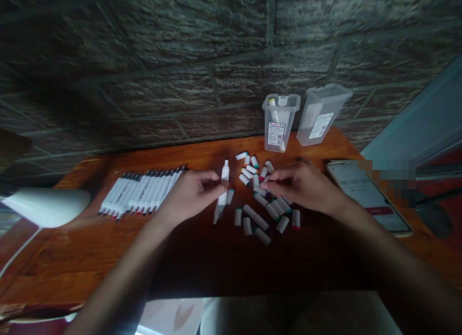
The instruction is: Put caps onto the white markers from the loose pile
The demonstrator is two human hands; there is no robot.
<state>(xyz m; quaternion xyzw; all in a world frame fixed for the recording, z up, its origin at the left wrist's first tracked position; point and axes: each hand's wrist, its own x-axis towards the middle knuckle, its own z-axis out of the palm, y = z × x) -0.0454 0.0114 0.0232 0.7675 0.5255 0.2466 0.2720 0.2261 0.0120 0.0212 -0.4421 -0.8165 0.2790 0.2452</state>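
Upright between the thumb and fingers of my left hand (197,191) is a white marker (224,178), uncapped, with a dark tip at its top end. My right hand (299,185) reaches into a loose pile of white marker caps (271,211) with coloured ends. Its thumb and fingertips pinch together around a small white cap, mostly hidden by the fingers. Left of my left hand, a row of white markers (144,193) lies side by side, dark ends away from me. A single cap (230,196) rests just beside the held marker.
At the back stand two clear plastic cases; the left case (277,128) holds a yellow-ended marker, and the right case (321,116) leans slightly. A phone (368,195) showing a timer lies at the right. A white lamp (50,207) stands left. A brick-patterned wall (162,70) borders the wooden table (72,248).
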